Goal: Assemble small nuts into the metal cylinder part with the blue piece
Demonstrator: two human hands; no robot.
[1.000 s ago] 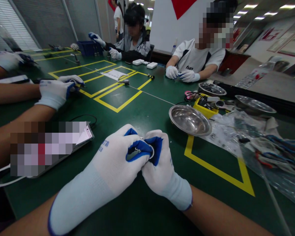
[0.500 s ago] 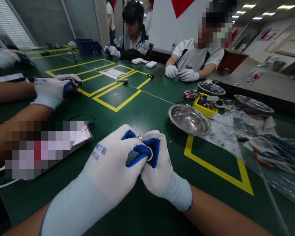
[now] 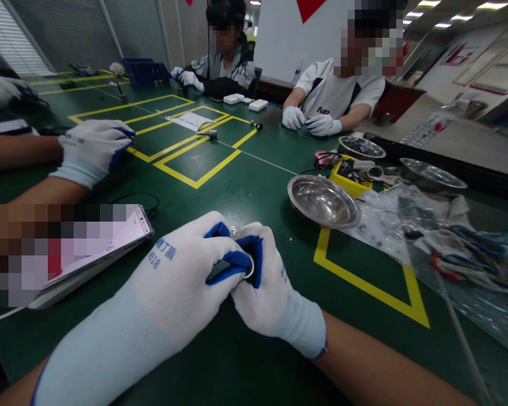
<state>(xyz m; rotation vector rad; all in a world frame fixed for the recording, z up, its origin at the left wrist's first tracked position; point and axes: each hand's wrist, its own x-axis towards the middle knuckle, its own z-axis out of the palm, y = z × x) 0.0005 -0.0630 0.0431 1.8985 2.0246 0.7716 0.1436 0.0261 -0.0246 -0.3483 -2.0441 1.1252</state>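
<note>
My left hand (image 3: 190, 270) and my right hand (image 3: 265, 282), both in white gloves with blue palms, meet low in the middle of the head view, above the green table (image 3: 254, 361). Between their fingertips they pinch a pale metal ring (image 3: 250, 266), its far side hidden by the gloves. A few small chain-like links (image 3: 234, 230) show just beyond the fingers, between the two hands. Whether the links join the ring is hidden.
A steel bowl (image 3: 324, 202) stands beyond my right hand, near a yellow box (image 3: 349, 181), plastic bags and gloves (image 3: 469, 254). At left lie a phone (image 3: 131, 231) and a co-worker's gloved hand (image 3: 88, 149). Two people sit opposite.
The view has shifted slightly, so most things sit a little further left and higher. Both hands keep their pinch on the ring, and the links look more bunched. The co-worker's hand at left has moved slightly.
</note>
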